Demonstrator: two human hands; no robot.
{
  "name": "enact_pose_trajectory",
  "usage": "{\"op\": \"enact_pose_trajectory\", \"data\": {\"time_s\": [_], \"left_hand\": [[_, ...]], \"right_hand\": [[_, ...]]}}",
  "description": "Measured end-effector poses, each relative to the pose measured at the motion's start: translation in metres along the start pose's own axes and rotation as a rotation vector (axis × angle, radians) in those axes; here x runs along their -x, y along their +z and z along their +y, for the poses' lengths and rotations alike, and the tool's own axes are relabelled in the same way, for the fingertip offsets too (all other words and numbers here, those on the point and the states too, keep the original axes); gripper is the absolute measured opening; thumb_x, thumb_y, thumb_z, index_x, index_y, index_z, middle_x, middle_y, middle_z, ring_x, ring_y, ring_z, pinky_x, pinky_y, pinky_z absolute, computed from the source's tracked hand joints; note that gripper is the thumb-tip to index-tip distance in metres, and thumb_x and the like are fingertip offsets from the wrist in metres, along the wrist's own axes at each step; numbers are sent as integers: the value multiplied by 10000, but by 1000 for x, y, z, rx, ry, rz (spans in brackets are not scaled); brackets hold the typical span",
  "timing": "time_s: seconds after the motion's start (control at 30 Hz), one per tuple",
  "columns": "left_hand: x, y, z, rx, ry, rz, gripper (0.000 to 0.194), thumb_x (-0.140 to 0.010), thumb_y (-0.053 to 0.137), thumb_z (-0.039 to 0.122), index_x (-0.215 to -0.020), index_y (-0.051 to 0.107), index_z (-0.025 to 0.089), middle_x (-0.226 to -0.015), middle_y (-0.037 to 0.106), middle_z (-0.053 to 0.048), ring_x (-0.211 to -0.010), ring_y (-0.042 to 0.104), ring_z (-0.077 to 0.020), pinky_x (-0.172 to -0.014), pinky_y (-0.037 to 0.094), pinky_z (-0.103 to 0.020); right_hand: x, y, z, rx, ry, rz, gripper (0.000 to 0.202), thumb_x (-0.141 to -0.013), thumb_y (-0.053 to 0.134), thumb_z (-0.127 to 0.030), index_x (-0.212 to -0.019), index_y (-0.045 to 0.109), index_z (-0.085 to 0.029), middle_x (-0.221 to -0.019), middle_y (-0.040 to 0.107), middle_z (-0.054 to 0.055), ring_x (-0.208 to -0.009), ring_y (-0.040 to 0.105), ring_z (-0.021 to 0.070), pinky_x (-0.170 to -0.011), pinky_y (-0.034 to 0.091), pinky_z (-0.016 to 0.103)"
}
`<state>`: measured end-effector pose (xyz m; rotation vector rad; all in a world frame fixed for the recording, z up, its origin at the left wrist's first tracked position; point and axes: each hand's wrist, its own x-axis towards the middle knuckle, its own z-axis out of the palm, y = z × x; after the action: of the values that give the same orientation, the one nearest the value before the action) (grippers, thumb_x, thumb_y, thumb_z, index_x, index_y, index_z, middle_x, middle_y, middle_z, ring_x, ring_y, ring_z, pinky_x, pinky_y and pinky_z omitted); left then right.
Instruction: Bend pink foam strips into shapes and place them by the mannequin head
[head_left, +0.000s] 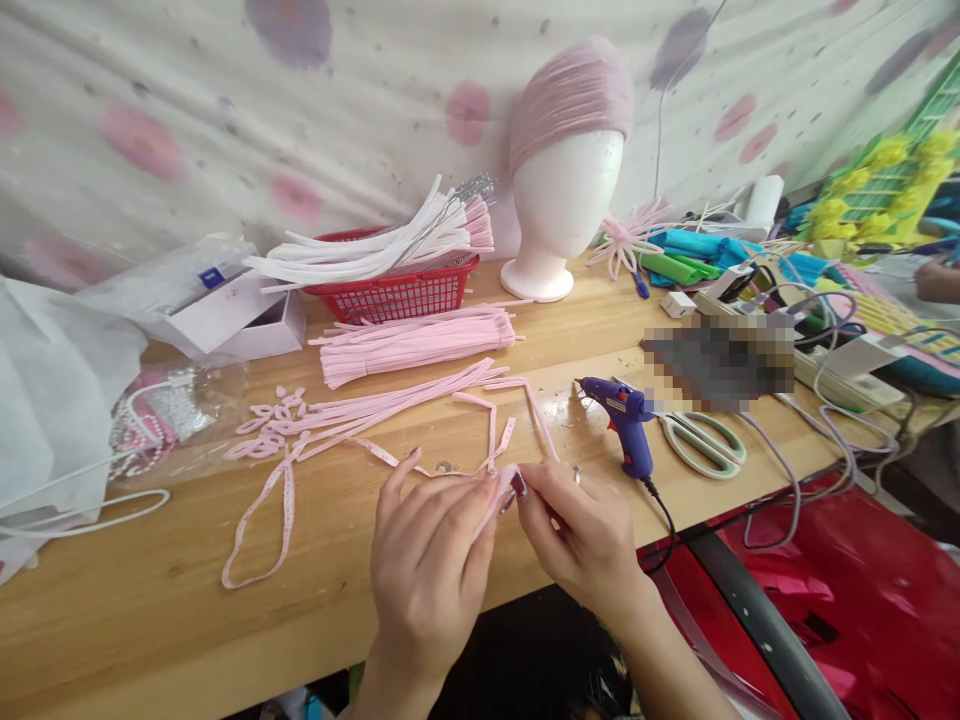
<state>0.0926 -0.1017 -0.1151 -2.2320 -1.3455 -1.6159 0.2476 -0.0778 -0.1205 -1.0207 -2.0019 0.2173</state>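
Pinched between my two hands at the table's front edge is a pink pipe cleaner (495, 498), bent into a narrow shape. My left hand (431, 560) has its thumb and some fingers closed on it, with one finger raised. The fingertips of my right hand (581, 525), which wears a ring, press on its upper end. Just beyond lie bent pink stems (493, 430) and a pink tape measure (289, 505) that winds across the wood. Loose pink pipe cleaners (397, 395) and small pink loops (274, 425) are to the left. A blue glue gun (634, 430) rests right of my right hand.
Scissors (701, 448) lie beside the glue gun. Behind are a pink bundle (420, 345), a red basket (390, 295) of stems and a white foam head (566, 195) in a pink cap. Cables and a power strip (855, 375) crowd the right; another person's hand (937, 280) shows.
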Motion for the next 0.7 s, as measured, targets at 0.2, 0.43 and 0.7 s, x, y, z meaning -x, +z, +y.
{"op": "enact_pose_trajectory", "data": {"time_s": [0.2, 0.43, 0.7], "left_hand": [[4, 6, 12, -12, 11, 33, 160, -867, 604, -6, -979, 668, 88, -834, 766, -82, -749, 714, -147, -1029, 456, -451], [9, 7, 1, -67, 2, 64, 145, -879, 619, 4, -968, 676, 103, -797, 769, -57, -717, 715, -131, -1026, 453, -422], [29, 17, -19, -153, -144, -95, 47, -903, 638, 157, -928, 643, 197, -779, 719, 3, -696, 664, -160, -779, 479, -324]], "right_hand": [[1, 7, -2, 81, -102, 194, 189, -871, 532, -13, -816, 556, -192, -584, 429, -42, -489, 348, 110, -485, 277, 259], [5, 5, 3, -29, 105, 55, 145, -955, 505, -119, -924, 636, -175, -598, 594, -13, -485, 527, 110, -502, 375, 228], [-32, -4, 36, 438, 601, -307, 281, -1023, 384, -299, -829, 558, -196, -616, 675, 42, -574, 673, 197, -538, 422, 256]]}}
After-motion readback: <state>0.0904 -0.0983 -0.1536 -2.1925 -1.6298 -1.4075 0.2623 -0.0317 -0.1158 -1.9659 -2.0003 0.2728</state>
